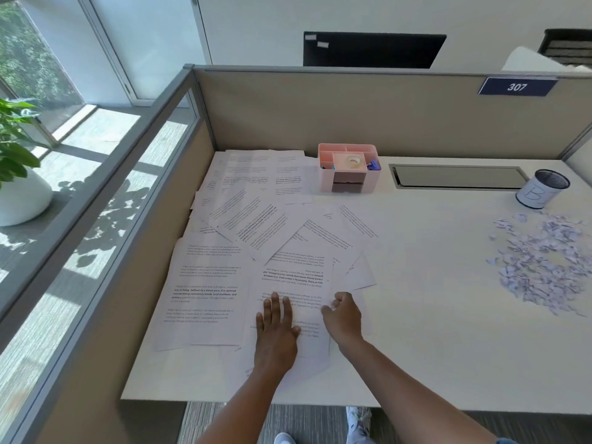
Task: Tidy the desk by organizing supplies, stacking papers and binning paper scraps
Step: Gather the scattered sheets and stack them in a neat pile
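Head view: white cubicle desk [432, 283] strewn with papers [243, 238]; left hand [277, 325] flat, right hand [344, 317] pinching a sheet.

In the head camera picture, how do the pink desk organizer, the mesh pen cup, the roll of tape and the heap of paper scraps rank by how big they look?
1. Heap of pale lilac paper scraps
2. Pink plastic desk organizer
3. Black mesh pen cup with a white paper wrap
4. Roll of clear tape, inside the organizer

All lie about equally far away, so this order looks dependable.
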### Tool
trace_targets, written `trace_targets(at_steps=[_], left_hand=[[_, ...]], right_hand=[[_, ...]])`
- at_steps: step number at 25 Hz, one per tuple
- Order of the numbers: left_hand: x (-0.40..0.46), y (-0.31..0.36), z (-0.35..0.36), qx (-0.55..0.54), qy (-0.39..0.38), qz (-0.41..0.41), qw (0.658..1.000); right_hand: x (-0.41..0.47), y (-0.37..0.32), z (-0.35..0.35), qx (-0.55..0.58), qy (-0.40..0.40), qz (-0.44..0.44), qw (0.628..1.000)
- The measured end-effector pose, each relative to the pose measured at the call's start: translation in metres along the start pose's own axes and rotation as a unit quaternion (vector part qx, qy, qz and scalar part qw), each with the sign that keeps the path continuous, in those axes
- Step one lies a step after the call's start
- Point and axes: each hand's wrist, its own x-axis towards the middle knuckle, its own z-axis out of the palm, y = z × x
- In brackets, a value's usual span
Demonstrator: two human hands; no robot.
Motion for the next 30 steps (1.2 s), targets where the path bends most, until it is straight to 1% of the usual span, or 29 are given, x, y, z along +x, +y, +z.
trace_targets(at_steps=[2, 4, 7, 9, 11, 12, 13, 15, 17, 20, 25, 27, 30], left_hand=[[0.0, 0.0, 0.0, 0.005, 0.001, 0.0, 1.0], [-0.001, 0.0, 0.0, 0.009, -0.001, 0.001, 1.0], [0.0, 0.0, 0.0, 0.01, -0.003, 0.003, 1.0], [0.001, -0.001, 0.0, 0.008, -0.008, 0.003, 1.0], [0.001, -0.001, 0.0, -0.002, -0.017, 0.003, 1.0], [0.001, -0.001, -0.001, -0.006, -0.02, 0.004, 1.0], [0.001, -0.001, -0.001, -0.005, -0.022, 0.006, 1.0], [0.001, -0.002, -0.001, 0.003, -0.031, 0.008, 0.999], [0.001, -0.003, 0.0, 0.009, -0.036, 0.009, 0.999], [0.001, -0.003, 0.001, 0.01, -0.04, 0.007, 0.999], [0.001, -0.004, 0.001, 0.011, -0.039, 0.009, 0.999], [0.001, -0.003, 0.0, 0.013, -0.041, 0.009, 0.999], [0.002, -0.001, -0.004, 0.003, -0.054, 0.011, 0.998]], right_hand=[[0.001, -0.002, 0.003, -0.009, 0.014, -0.006, 1.0], [0.002, -0.006, 0.006, -0.005, 0.004, -0.006, 1.0], [0.005, -0.012, 0.01, 0.039, -0.009, 0.047, 0.998], [0.005, -0.016, 0.014, 0.094, -0.039, 0.093, 0.99], [0.003, -0.016, 0.018, 0.105, -0.06, 0.092, 0.988], [0.002, -0.014, 0.019, 0.076, -0.04, 0.07, 0.994], [0.001, -0.012, 0.019, 0.029, -0.002, 0.044, 0.999], [-0.001, -0.01, 0.019, -0.061, 0.064, 0.003, 0.996], [-0.003, -0.01, 0.021, -0.106, 0.06, -0.019, 0.992], [-0.003, -0.016, 0.025, -0.116, 0.022, -0.025, 0.993], [0.001, -0.018, 0.022, -0.085, -0.003, -0.042, 0.995], [0.0, -0.018, 0.022, -0.048, -0.013, -0.043, 0.998], [0.003, -0.018, 0.02, 0.034, -0.023, -0.018, 0.999]])
